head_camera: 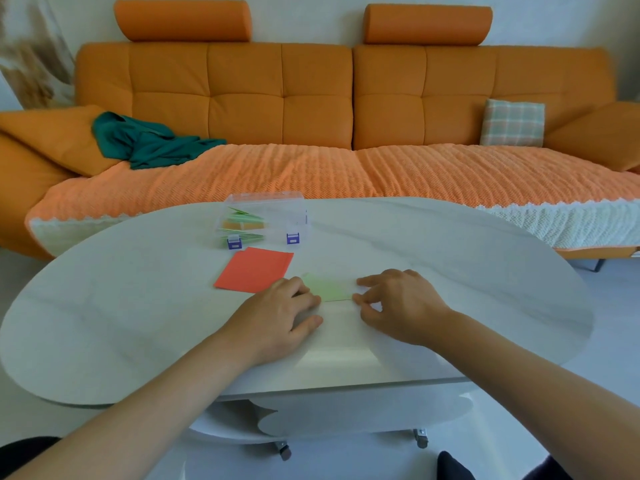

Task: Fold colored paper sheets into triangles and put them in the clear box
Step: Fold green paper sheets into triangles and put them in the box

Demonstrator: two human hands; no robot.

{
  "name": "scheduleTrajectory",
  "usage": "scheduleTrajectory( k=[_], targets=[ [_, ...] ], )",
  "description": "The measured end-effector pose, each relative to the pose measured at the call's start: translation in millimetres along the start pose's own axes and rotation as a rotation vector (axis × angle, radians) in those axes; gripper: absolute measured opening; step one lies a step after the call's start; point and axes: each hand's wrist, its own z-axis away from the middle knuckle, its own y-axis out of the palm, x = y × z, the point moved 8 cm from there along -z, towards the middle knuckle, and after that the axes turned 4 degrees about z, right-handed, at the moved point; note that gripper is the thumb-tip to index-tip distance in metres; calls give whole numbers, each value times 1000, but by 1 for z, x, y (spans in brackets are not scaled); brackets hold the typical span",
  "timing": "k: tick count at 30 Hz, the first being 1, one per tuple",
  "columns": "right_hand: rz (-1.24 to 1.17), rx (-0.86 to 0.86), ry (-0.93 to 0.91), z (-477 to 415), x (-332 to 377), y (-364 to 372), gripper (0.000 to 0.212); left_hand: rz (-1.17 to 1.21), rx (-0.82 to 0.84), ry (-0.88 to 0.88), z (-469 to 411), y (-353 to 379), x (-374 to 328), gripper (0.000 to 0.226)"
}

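- The left hand (277, 313) lies palm down on the white table (450, 271), its forearm reaching in from the lower left. The fingers are bent, with their tips pressing on the left edge of the green sheet (327, 287), and the thumb stretches out flat on the table just below it.
- The right hand (401, 306) comes in from the lower right, knuckles raised. Its forefinger points left over the sheet's right edge, while the thumb and another curled finger appear to pinch the near right corner.
- The green sheet lies flat between the two hands, near the table's front middle.
- A red sheet (254, 270) lies flat just left of it, beside the left hand's knuckles.
- The clear box (266, 218) stands behind the red sheet at the table's far edge, with folded green and orange pieces (242, 225) inside.
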Motion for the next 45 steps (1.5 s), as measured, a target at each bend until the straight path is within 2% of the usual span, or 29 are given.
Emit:
scheduleTrajectory(
  k=[4, 6, 10, 15, 18, 21, 24, 28, 32, 37, 45],
  targets=[
    [-42, -26, 1, 1, -1, -2, 33, 181, -118, -26, -7, -5, 11, 22],
    [-83, -58, 15, -1, -3, -5, 30, 254, -140, -72, -13, -7, 19, 13],
    [-106, -120, -23, -12, 3, -10, 31, 254, -100, -75, -22, -11, 26, 23],
    [-140, -109, -147, -27, 24, -3, 36, 121, -94, 89, -27, -14, 19, 20],
    [-148, -164, -179, -34, 30, -4, 22, 119, -151, 123, -29, -19, 14, 15],
    [-269, -209, -125, -40, 26, -11, 9, 178, -199, 63, -29, -23, 20, 13],
    [-381, -165, -82, -46, 22, -11, 8, 230, -212, -29, -30, -29, 24, 15],
    [-604, -93, -39, -53, 21, -19, 7, 389, -218, -201, -33, -42, 32, 5],
    [-719, -124, -40, -54, 27, -32, 8, 441, -212, -262, -32, -52, 34, 7],
    [-676, -163, -57, -52, 35, -38, 14, 438, -241, -265, -30, -56, 28, 7],
    [-513, -264, -15, -48, 33, -46, 6, 406, -195, -259, -30, -58, 20, 11]
  ],
)
